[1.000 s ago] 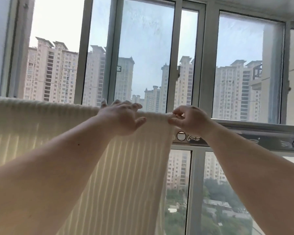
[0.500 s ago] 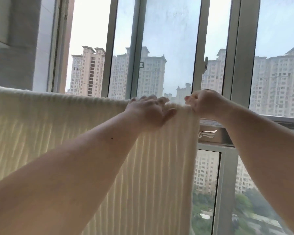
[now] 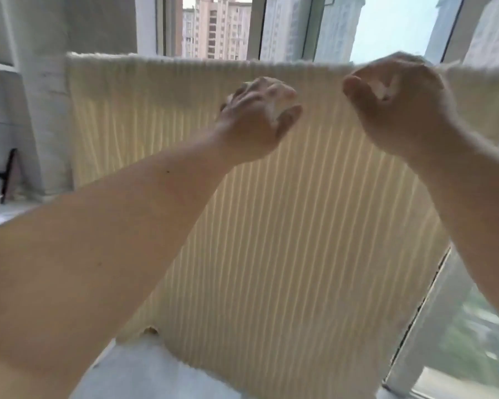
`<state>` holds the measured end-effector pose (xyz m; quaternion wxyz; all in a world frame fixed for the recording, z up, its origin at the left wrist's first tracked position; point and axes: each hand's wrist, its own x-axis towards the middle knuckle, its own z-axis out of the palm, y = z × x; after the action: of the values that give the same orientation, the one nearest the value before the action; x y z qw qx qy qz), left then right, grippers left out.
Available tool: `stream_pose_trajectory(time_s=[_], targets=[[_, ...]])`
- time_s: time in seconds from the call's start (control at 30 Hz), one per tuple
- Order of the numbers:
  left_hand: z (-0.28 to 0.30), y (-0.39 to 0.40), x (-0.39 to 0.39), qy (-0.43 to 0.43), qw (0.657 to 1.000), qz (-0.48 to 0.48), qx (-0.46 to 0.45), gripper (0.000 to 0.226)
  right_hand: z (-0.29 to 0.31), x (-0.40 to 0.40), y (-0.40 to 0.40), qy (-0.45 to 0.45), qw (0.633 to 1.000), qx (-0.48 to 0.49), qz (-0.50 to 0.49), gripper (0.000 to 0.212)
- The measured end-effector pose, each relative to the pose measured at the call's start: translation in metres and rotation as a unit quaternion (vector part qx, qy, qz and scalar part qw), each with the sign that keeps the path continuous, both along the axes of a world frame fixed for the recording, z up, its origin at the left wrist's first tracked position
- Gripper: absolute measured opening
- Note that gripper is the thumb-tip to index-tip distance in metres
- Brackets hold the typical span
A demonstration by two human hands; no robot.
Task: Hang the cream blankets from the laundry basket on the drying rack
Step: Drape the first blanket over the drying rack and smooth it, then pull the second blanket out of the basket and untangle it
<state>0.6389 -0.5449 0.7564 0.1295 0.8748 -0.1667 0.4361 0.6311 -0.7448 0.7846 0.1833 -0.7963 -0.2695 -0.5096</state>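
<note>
Fingers [image 3: 260, 87] of the left hand [image 3: 255, 122] are loosely spread and blurred by motion, raised in front of the cream blanket [image 3: 285, 226] just below its top edge; they grip nothing that can be made out, though whether the tips brush the fabric cannot be told. Fingers [image 3: 386, 87] of the right hand [image 3: 401, 110] are curled inward, thumb toward the left hand, held at the blanket's top edge; the blur hides whether they pinch the fabric or simply hover before it.

Both bare forearms reach up from the lower corners toward the blanket. It hangs spread wide and flat, its top edge running level across the view, its ribbed weave lit from behind by the window [image 3: 386, 30]. Its lower edge ends above a pale sill or floor. Whatever rail carries it is hidden under the fold. Left of the blanket stands a white wall column [image 3: 41, 110]. Above the blanket's top edge, through the glass, apartment towers [image 3: 216, 27] rise against a hazy sky.
</note>
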Motion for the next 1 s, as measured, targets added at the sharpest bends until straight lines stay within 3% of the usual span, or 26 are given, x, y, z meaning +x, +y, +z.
stream_pose_trajectory(time_s=[0.13,0.23,0.43,0.53,0.6,0.7,1.0], targets=[[-0.085,0.072,-0.02,0.109,0.994,-0.007,-0.033,0.049,-0.074,-0.006,0.086,0.096,0.99,-0.018,0.101,0.033],[-0.166,0.141,-0.044,0.223,0.971,0.018,-0.078,0.043,-0.148,-0.011,0.157,0.234,0.961,-0.069,0.13,0.032],[-0.301,0.277,-0.106,0.418,0.898,0.073,-0.119,0.041,-0.302,-0.031,0.268,0.533,0.826,-0.127,0.128,0.036],[-0.356,0.321,-0.126,0.485,0.855,0.095,-0.153,0.04,-0.374,-0.043,0.306,0.637,0.752,-0.136,0.099,0.042],[-0.387,0.331,-0.137,0.522,0.83,0.098,-0.17,0.041,-0.409,-0.052,0.313,0.683,0.716,-0.124,0.078,0.036],[-0.447,0.348,-0.147,0.586,0.774,0.113,-0.21,0.041,-0.479,-0.053,0.328,0.733,0.653,-0.186,0.051,0.034],[-0.64,0.352,-0.165,0.664,0.631,0.192,-0.352,0.033,-0.699,-0.047,0.354,0.811,0.511,-0.284,0.013,0.039]])
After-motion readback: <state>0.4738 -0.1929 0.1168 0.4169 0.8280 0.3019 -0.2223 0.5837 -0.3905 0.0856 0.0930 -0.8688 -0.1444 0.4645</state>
